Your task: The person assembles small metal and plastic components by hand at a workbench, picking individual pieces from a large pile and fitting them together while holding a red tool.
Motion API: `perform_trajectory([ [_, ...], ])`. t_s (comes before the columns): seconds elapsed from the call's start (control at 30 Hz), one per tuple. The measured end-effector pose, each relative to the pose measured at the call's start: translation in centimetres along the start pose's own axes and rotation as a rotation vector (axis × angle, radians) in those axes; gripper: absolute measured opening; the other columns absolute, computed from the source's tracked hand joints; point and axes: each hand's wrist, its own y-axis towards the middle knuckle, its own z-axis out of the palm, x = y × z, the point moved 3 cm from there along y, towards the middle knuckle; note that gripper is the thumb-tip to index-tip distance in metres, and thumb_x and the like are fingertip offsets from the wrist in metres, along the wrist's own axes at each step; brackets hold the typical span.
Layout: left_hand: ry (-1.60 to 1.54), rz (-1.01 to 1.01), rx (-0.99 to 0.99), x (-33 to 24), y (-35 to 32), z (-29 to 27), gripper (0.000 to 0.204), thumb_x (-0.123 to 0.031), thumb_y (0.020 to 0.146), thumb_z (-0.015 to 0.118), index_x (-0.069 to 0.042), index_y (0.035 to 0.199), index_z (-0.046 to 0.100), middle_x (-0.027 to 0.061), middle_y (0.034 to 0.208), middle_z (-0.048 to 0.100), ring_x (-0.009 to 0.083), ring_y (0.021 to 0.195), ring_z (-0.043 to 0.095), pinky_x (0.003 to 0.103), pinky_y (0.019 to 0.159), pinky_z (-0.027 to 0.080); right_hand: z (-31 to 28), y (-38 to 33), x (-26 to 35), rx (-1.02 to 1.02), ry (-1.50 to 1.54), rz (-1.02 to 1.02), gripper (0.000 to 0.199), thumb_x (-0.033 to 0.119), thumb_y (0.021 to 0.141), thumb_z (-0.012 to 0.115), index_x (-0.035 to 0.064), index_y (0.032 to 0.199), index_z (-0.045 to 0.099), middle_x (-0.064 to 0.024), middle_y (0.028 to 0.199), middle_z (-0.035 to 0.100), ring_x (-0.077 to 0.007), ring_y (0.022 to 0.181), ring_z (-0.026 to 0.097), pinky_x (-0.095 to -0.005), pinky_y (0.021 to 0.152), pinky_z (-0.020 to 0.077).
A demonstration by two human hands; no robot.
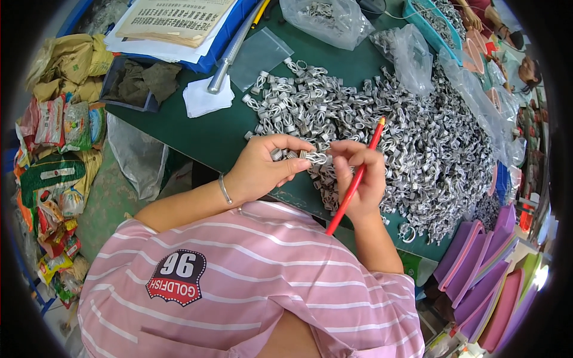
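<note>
My left hand [262, 164] is closed at the table's front edge, its thumb and forefinger pinching a small silver twisted-loop metal piece [317, 158]. Close beside it, my right hand [364, 179] grips a slim red stick [353, 188] with a yellowish tip, like a pen. The stick slants from upper right down toward my shirt. The right fingertips reach the same metal piece; whether they press on it I cannot tell. A large heap of similar silver loop pieces [412, 140] spreads beyond and to the right of both hands.
On the green table [185, 128] lie white paper slips [208, 98], a metal tube [230, 62], plastic bags [328, 21] and a dark bin [128, 89]. A turquoise basket [427, 33] stands far right. Purple trays [477, 280] stack at right; colourful packets [62, 122] fill the left.
</note>
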Motion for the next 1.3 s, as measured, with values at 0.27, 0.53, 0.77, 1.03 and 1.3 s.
perform_trajectory([
  [0.27, 0.128, 0.312, 0.026, -1.5, -0.5, 0.7, 0.021, -0.004, 0.075, 0.067, 0.0, 0.095, 0.061, 0.0019, 0.078, 0.06, 0.0039, 0.057, 0.05, 0.017, 0.048, 0.039, 0.8, -1.1, -1.9, -0.067, 0.951, 0.533, 0.023, -0.008, 0.078, 0.057, 0.0059, 0.082, 0.04, -0.0133, 0.09, 0.056, -0.0158, 0.075, 0.058, -0.0259, 0.069, 0.0507],
  [0.53, 0.322, 0.558, 0.014, -1.9, -0.4, 0.5, 0.022, -0.002, 0.075, 0.067, 0.0, 0.096, 0.061, 0.0029, 0.076, 0.059, 0.0053, 0.057, 0.052, 0.018, 0.048, 0.04, 1.0, -1.6, -1.8, -0.076, 0.664, 0.384, 0.031, -0.009, 0.073, 0.063, 0.0065, 0.084, 0.039, -0.0151, 0.095, 0.055, -0.0176, 0.085, 0.056, -0.0278, 0.072, 0.0479],
  [0.77, -0.059, 0.143, 0.087, -0.5, 0.0, 0.2, 0.023, -0.004, 0.083, 0.057, 0.003, 0.104, 0.057, 0.0054, 0.069, 0.057, 0.0071, 0.053, 0.05, 0.019, 0.045, 0.039, 0.9, -0.5, 0.2, -0.159, 0.538, 0.118, 0.039, -0.01, 0.07, 0.065, 0.0075, 0.087, 0.034, -0.0196, 0.097, 0.055, -0.0182, 0.079, 0.058, -0.0266, 0.068, 0.0491],
  [1.03, -0.667, -0.008, 0.069, 0.2, -1.0, -2.5, 0.032, -0.02, 0.084, 0.049, -0.003, 0.11, 0.053, 0.0106, 0.088, 0.058, 0.018, 0.068, 0.058, 0.026, 0.045, 0.045, 0.3, 1.3, 0.8, -0.059, 0.374, 0.059, 0.021, -0.005, 0.077, 0.06, 0.0037, 0.08, 0.041, -0.0212, 0.093, 0.06, -0.0226, 0.08, 0.061, -0.0301, 0.067, 0.0505],
  [1.3, -0.368, 0.662, -1.159, -0.4, -10.9, -22.7, 0.014, -0.011, 0.083, 0.055, -0.001, 0.094, 0.055, 0.003, 0.074, 0.052, 0.0114, 0.065, 0.049, 0.025, 0.054, 0.039, -0.3, 2.3, -2.2, 0.126, -0.378, 0.12, 0.026, -0.001, 0.063, 0.069, 0.0044, 0.074, 0.046, -0.0104, 0.071, 0.054, -0.0283, 0.064, 0.052, -0.0367, 0.058, 0.043],
])
